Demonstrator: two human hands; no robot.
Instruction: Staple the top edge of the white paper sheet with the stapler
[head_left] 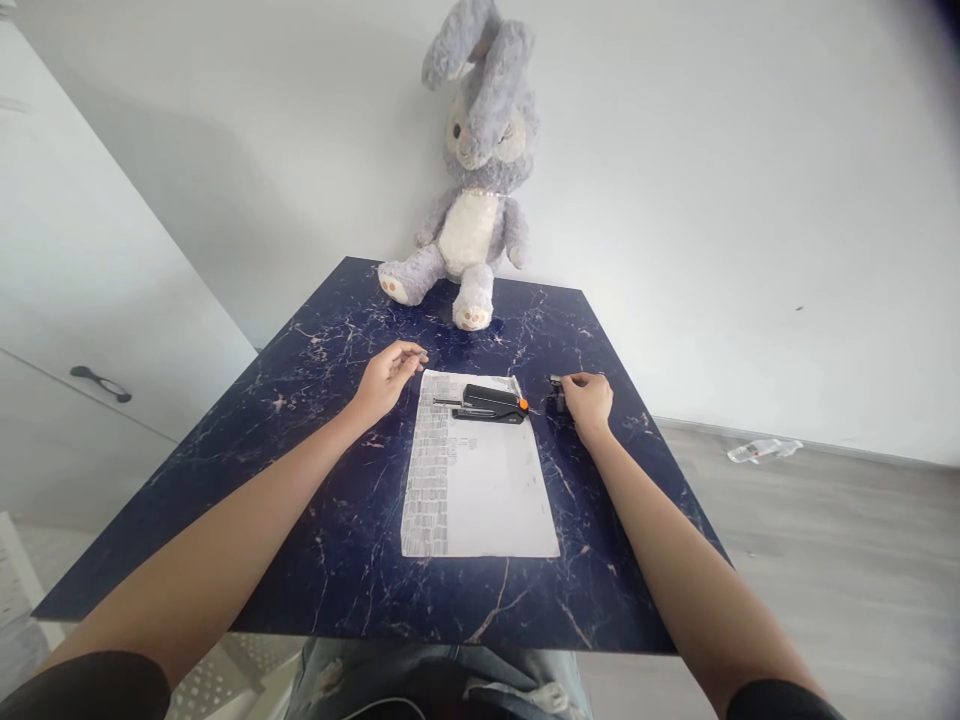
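A black stapler with an orange part at its right end lies across the top of a printed sheet of paper. A thin metal rod sticks out of the stapler's left end. Left of the paper's top edge, my left hand is closed in a pinch on a small grey piece, perhaps a strip of staples. To the right of the stapler, my right hand pinches at small metallic pieces that look like staple strips. Its fingertips partly hide them. Neither hand touches the stapler.
A grey plush rabbit sits at the back of the dark blue marbled table, against the wall. A white cabinet stands on the left. On the floor to the right lies a clear plastic item.
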